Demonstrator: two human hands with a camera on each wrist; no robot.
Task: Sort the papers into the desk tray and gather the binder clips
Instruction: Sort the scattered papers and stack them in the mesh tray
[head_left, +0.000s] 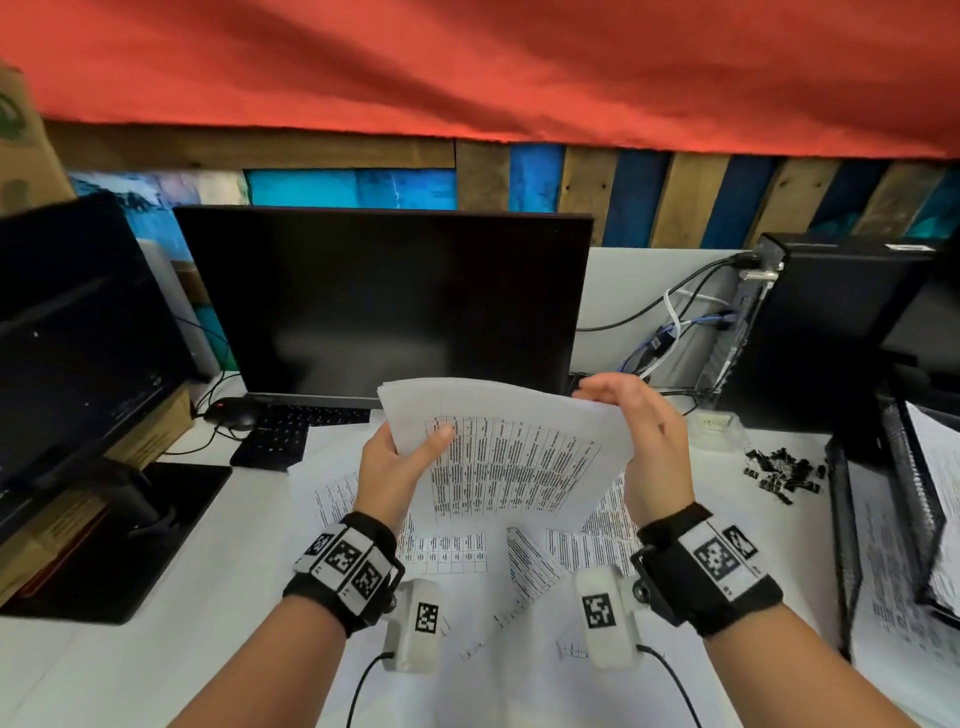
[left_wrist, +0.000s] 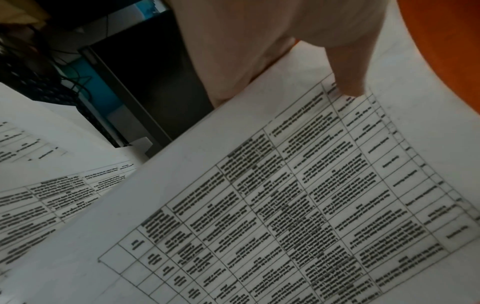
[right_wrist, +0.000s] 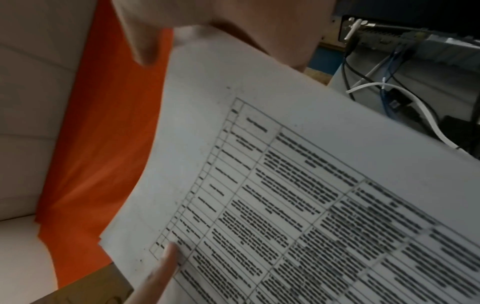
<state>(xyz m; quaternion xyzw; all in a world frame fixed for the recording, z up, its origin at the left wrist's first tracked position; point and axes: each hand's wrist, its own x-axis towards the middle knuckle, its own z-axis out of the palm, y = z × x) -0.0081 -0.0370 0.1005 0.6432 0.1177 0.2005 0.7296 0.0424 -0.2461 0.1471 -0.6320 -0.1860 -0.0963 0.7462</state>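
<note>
A stack of printed papers (head_left: 511, 447) with tables is held up above the desk in front of the monitor. My left hand (head_left: 400, 457) grips its left edge, thumb on the top sheet (left_wrist: 285, 195). My right hand (head_left: 641, 436) holds the right edge, fingers curled over the upper corner of the stack (right_wrist: 298, 185). More loose sheets (head_left: 524, 556) lie spread on the white desk below. A pile of small black binder clips (head_left: 782, 470) sits on the desk at the right. The black mesh desk tray (head_left: 844, 519) stands at the far right with papers in it.
A dark monitor (head_left: 384, 301) and keyboard (head_left: 291, 428) stand behind the papers, a second monitor (head_left: 78, 343) at the left. A black computer case (head_left: 826, 332) with cables is at the back right. A small clear box (head_left: 714, 426) sits near the clips.
</note>
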